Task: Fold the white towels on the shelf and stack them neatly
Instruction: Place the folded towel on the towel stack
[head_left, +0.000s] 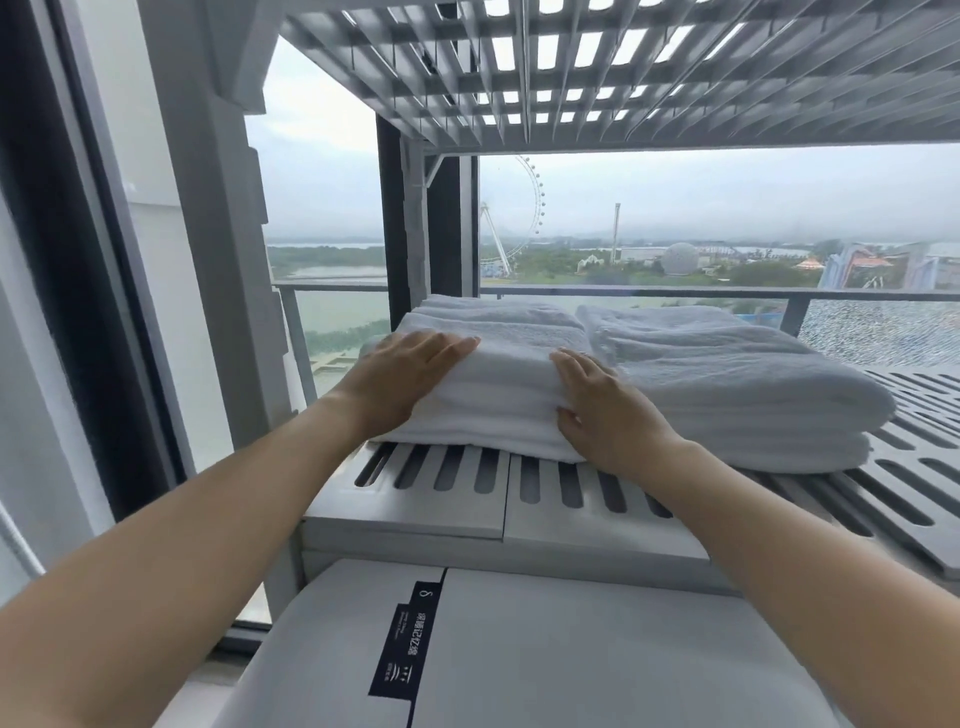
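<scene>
Two stacks of folded white towels lie side by side on the slatted grey shelf (447, 475). The left towel stack (506, 384) sits at the shelf's front left; the right towel stack (737, 384) lies beside it, touching. My left hand (410, 376) rests flat on the left stack's top front corner, fingers straight. My right hand (605, 405) presses against that stack's front right corner, fingers extended along the towel and thumb low near the bottom fold.
A second slatted shelf (597, 78) hangs close overhead. Grey shelf posts (228, 234) stand at the left. Below the shelf sits a white appliance lid (571, 649) with a black label. Behind is a window with a balcony rail (675, 293).
</scene>
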